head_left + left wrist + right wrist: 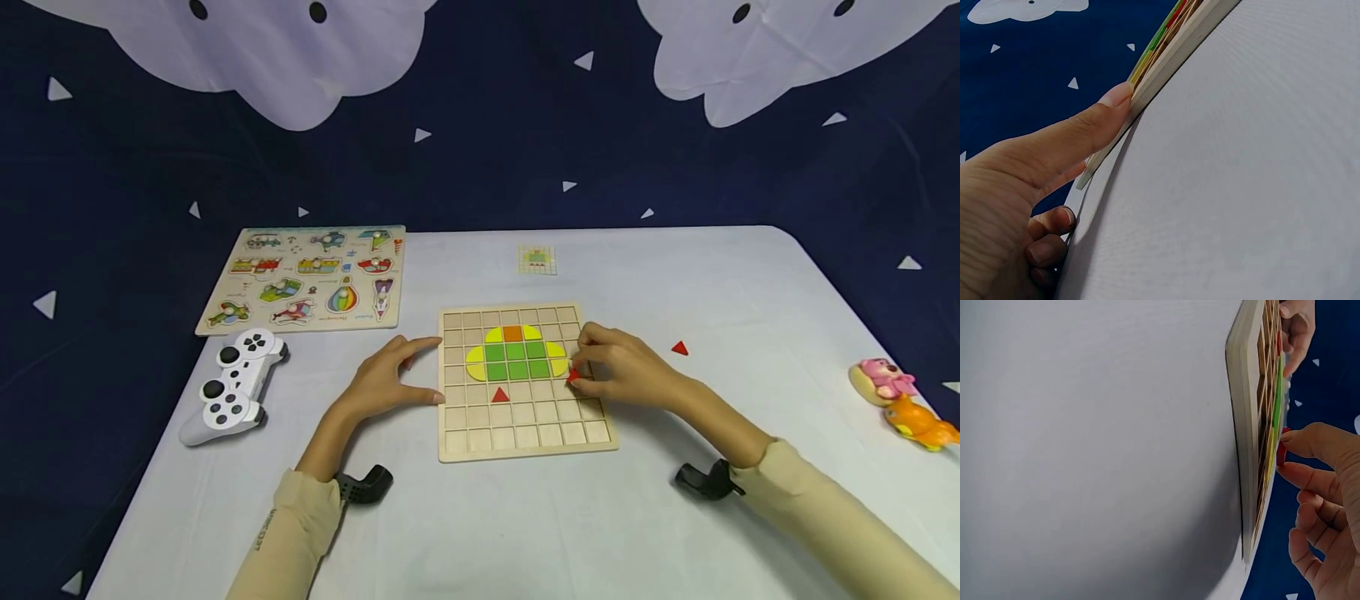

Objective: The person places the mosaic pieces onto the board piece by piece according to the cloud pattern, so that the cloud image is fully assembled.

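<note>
A wooden grid board [525,417] lies on the table with green, yellow and orange pieces set together in its upper half. Lower on the grid sits a red triangle [500,395]. My left hand [386,379] rests against the board's left edge, thumb and index finger spread apart and fairly straight; the left wrist view shows the thumb [1079,134] touching the rim. Between thumb and index finger, my right hand [626,367] pinches another red triangle piece [1282,447] just above the right side of the grid. One more red triangle [680,348] lies right of the board.
Behind the board lies a small pattern card [537,260]. A wooden vehicle puzzle [322,287] is at the back left, with a white game controller [234,387] in front of it. Pink [885,379] and orange [922,422] toys sit at the right edge.
</note>
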A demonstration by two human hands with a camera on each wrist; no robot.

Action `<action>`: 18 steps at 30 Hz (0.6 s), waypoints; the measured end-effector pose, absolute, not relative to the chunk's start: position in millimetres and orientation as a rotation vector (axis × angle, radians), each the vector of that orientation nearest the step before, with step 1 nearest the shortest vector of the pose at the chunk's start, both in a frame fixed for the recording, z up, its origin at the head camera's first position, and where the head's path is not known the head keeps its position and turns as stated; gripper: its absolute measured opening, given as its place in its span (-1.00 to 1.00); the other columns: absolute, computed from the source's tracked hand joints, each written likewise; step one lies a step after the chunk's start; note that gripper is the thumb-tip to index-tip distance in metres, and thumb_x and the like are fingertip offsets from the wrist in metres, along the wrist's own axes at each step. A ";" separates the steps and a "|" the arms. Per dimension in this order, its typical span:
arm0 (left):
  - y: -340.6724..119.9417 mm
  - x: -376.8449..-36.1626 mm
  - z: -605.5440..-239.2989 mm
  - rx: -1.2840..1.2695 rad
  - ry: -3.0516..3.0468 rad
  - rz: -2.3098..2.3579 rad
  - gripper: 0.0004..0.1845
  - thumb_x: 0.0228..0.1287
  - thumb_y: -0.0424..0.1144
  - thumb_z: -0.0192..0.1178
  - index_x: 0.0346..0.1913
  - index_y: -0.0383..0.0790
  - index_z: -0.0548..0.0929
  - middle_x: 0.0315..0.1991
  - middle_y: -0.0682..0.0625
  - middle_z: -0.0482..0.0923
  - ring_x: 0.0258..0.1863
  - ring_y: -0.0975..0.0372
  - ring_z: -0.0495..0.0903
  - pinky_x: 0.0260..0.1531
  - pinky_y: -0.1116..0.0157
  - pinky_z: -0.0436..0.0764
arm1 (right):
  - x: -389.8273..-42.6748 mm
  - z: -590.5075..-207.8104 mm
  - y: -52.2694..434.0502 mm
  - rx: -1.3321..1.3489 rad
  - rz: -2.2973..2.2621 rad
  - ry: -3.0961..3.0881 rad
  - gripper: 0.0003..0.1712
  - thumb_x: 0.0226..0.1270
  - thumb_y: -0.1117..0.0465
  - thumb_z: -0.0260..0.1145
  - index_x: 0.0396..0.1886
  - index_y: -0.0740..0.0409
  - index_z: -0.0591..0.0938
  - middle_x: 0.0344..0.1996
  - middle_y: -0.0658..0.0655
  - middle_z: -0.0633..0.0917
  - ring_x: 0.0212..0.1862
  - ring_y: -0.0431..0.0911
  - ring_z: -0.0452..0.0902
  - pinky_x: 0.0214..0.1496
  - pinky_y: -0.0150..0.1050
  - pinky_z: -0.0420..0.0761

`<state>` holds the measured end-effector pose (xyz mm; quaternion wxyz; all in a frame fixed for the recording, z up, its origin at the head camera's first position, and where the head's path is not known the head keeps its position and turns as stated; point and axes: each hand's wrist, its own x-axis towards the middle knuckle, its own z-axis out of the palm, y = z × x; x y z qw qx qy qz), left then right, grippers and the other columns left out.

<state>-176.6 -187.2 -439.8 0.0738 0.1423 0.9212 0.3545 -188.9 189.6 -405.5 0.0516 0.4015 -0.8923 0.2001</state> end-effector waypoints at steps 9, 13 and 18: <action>-187.5 -177.1 -440.4 0.426 2.767 1.058 -0.04 -0.18 0.12 0.60 0.39 0.06 0.47 -0.33 0.01 0.24 -0.37 0.19 0.24 -0.31 0.21 0.23 | -188.8 -407.9 173.6 1.259 0.608 -2.686 -0.85 0.09 0.13 0.55 -0.38 0.05 0.76 -0.31 -0.05 0.48 -0.30 -0.22 0.38 -0.24 -0.28 0.45; -187.2 -177.6 -440.8 0.426 2.765 1.063 -0.04 -0.18 0.12 0.60 0.39 0.07 0.46 -0.33 0.01 0.23 -0.37 0.19 0.23 -0.32 0.21 0.23 | -188.2 -409.9 164.9 1.297 0.621 -2.644 -0.85 0.07 0.14 0.55 -0.38 0.06 0.77 -0.30 -0.06 0.48 -0.30 -0.23 0.38 -0.24 -0.27 0.46; -187.2 -177.9 -441.2 0.424 2.762 1.067 -0.04 -0.19 0.11 0.60 0.40 0.07 0.46 -0.33 0.01 0.23 -0.37 0.19 0.23 -0.31 0.21 0.23 | -185.4 -409.7 151.6 1.339 0.640 -2.611 -0.86 0.08 0.15 0.54 -0.38 0.08 0.78 -0.31 -0.05 0.48 -0.32 -0.23 0.36 -0.23 -0.28 0.45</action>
